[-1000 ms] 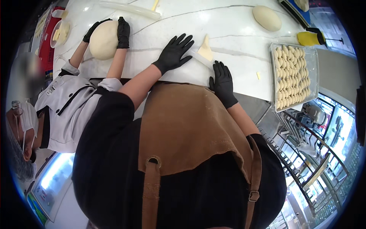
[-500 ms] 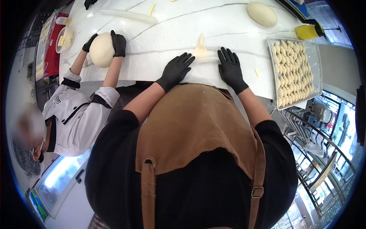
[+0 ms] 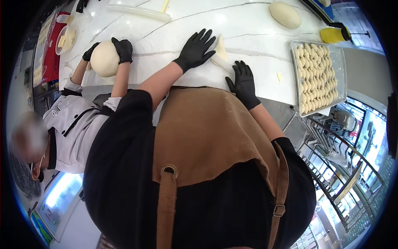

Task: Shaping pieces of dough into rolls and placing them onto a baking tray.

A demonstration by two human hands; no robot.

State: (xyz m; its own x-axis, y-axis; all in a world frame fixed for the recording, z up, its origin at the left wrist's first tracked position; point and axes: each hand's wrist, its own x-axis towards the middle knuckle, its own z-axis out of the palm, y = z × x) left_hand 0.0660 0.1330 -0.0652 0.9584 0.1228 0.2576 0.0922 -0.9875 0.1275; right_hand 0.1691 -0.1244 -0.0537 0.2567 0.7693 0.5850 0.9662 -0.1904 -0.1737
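Observation:
A thin, pointed piece of dough [image 3: 221,46] lies on the white marbled table in front of me. Over its near end slants a pale, translucent rolling pin [image 3: 224,63], whose two ends are hidden by my hands. My left hand [image 3: 195,50], in a black glove, lies flat with spread fingers at the pin's far-left end. Nearer to me, my black-gloved right hand [image 3: 243,85] has its fingers stretched out at the other end. Neither hand wraps round the pin.
At the right edge stands a tray [image 3: 343,89] of several rows of shaped dough pieces. A large dough ball [image 3: 285,15] lies far right, another rolling pin [image 3: 139,12] far left. Beside me on the left, a co-worker's gloved hands hold a round dough ball [image 3: 104,60].
My left hand has moved away from me and my right hand a little nearer. The rolling pin has turned from level to slanting. The co-worker's dough ball has shifted slightly left.

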